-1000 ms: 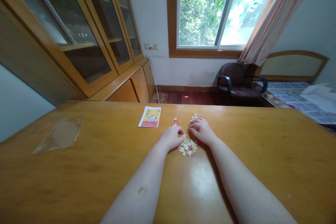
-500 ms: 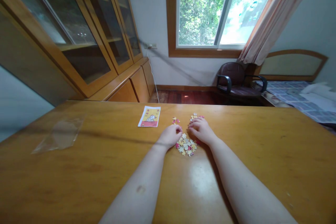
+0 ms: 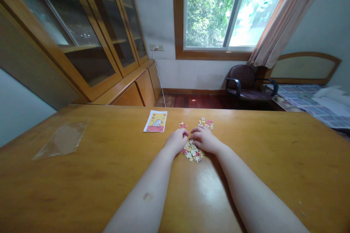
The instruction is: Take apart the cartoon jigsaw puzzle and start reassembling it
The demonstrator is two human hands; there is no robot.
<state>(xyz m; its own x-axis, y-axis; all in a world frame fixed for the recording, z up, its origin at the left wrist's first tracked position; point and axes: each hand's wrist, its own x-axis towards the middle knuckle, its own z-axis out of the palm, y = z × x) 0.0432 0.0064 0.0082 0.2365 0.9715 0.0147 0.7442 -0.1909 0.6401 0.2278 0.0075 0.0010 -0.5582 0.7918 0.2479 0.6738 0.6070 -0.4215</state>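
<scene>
A heap of small puzzle pieces (image 3: 193, 151) in yellow, white and red lies on the wooden table (image 3: 109, 174). My left hand (image 3: 178, 140) rests at the heap's left edge, fingers curled in a pinch. My right hand (image 3: 203, 138) lies over the heap's far right side, fingers bent with tips close to the left hand's. What the fingertips pinch is too small to make out. Two smaller clusters of pieces lie just beyond, one (image 3: 183, 125) ahead of the left hand and one (image 3: 206, 122) ahead of the right. A yellow and red picture card (image 3: 155, 121) lies to the left.
A clear plastic bag (image 3: 62, 139) lies flat at the table's left. Glass-door wooden cabinets (image 3: 90, 40) line the left wall. Beyond the table's far edge stand a dark armchair (image 3: 247, 85), a bed (image 3: 308, 98) and a window with a curtain.
My right hand has slid left and nearer, off the far right cluster, so its fingertips now meet the left hand's. The left hand has barely moved.
</scene>
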